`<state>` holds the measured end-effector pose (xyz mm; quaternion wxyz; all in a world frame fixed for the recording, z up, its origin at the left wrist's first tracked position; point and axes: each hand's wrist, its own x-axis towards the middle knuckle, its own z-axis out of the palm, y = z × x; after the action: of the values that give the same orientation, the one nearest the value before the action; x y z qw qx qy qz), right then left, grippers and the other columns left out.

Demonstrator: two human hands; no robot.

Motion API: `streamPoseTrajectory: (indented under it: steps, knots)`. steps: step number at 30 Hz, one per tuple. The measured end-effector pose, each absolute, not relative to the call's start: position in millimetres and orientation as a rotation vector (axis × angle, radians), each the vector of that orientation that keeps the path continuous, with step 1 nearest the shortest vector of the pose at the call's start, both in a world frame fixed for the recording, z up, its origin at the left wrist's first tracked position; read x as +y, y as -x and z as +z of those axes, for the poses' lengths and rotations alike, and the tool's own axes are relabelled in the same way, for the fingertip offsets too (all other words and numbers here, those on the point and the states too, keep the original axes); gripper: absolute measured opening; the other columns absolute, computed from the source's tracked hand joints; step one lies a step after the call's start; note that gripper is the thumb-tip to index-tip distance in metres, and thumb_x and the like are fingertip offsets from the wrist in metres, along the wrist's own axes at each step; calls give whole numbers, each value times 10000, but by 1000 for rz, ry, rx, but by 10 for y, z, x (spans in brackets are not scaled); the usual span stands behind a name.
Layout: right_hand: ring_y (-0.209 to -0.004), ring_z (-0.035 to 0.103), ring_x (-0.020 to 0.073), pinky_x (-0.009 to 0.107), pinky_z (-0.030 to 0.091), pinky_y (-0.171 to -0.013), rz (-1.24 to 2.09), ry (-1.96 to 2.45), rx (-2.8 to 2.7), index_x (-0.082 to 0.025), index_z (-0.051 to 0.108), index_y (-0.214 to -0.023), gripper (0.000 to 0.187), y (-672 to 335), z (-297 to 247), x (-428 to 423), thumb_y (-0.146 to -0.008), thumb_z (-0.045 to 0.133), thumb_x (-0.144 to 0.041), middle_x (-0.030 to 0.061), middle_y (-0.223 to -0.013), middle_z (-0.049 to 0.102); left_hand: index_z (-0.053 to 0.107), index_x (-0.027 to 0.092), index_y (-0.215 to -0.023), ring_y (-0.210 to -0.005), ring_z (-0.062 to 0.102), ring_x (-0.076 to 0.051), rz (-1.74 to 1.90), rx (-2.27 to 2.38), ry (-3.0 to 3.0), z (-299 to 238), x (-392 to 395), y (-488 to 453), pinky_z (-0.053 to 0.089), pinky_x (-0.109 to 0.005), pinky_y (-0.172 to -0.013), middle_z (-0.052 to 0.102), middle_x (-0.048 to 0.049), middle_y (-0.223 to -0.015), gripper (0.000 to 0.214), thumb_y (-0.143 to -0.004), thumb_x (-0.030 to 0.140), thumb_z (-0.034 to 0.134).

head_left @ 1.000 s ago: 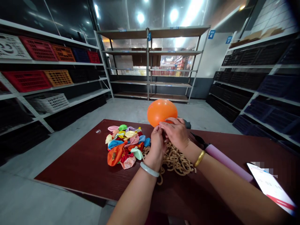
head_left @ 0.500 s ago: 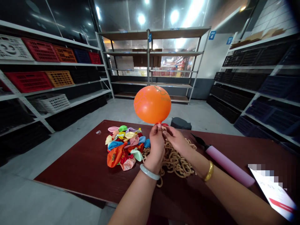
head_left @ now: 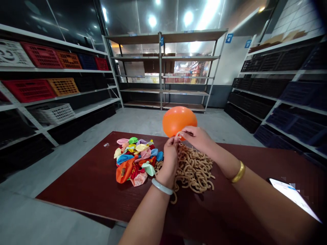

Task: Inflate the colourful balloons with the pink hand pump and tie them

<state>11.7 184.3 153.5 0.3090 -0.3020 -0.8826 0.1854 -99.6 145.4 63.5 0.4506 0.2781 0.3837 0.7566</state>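
An inflated orange balloon (head_left: 179,119) sits beyond my hands, its neck end toward me. My left hand (head_left: 171,153) is closed in a pinch at that neck. My right hand (head_left: 198,139) is closed too, its fingertips on a short pale tan curved piece (head_left: 178,134) at the balloon's neck. Below my hands lies a heap of tan curved, cord-like pieces (head_left: 196,166). To the left is a pile of limp balloons (head_left: 138,160) in many colours.
A dark red table (head_left: 84,180) holds all this. A phone with a lit screen (head_left: 293,197) lies at the right, beside my forearm. Beyond stand a metal rack (head_left: 160,68) and side shelves with red crates (head_left: 30,90) and dark crates (head_left: 268,88).
The balloon has dropped and shifted right, now partly behind my right hand. My right hand has risen, drawing the pale piece at the neck. The pink pump is now hidden behind my right arm.
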Motion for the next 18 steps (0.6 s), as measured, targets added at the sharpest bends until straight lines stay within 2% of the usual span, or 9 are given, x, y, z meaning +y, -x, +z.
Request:
streamPoseTrajectory:
  steps: [3, 7, 11, 13, 18]
  knots:
    - [-750, 573, 150, 260, 348, -625, 304, 799, -2457, -245, 690, -860, 222, -206, 1569, 1845, -869, 499, -359, 13, -838, 679, 575, 161, -813, -502, 472, -75, 1892, 916, -607, 653, 1449, 1056, 339, -178, -465, 523, 32, -629, 320, -694, 425, 710]
    - [-701, 571, 143, 258, 308, -566, 119, 834, -2603, -286, 700, -853, 215, -262, 1545, 1825, -861, 516, -398, -4, -828, 675, 569, 160, -812, -562, 527, -93, 1897, 871, -558, 693, 1429, 1071, 373, -185, -489, 569, 13, -700, 333, -684, 433, 710]
    - [-671, 561, 158, 277, 283, -544, -254, 894, -2614, -251, 690, -837, 254, -150, 1406, 1735, -883, 479, -385, 24, -806, 650, 563, 170, -822, -505, 477, -74, 1914, 922, -543, 684, 1410, 993, 328, -180, -458, 540, 41, -664, 296, -710, 417, 682]
    - [-713, 573, 179, 289, 303, -564, -398, 894, -2606, -221, 677, -833, 268, -77, 1321, 1671, -900, 448, -343, 45, -809, 646, 558, 170, -821, -524, 482, -79, 1972, 919, -567, 646, 1431, 960, 353, -193, -492, 544, 41, -664, 268, -730, 400, 661]
    - [-812, 595, 203, 301, 356, -630, -434, 914, -2625, -187, 643, -932, 254, 9, 1217, 1549, -915, 401, -263, 83, -927, 664, 567, 165, -782, -647, 538, -118, 2111, 981, -751, 521, 1555, 992, 421, -240, -645, 583, 9, -695, 228, -781, 390, 604]
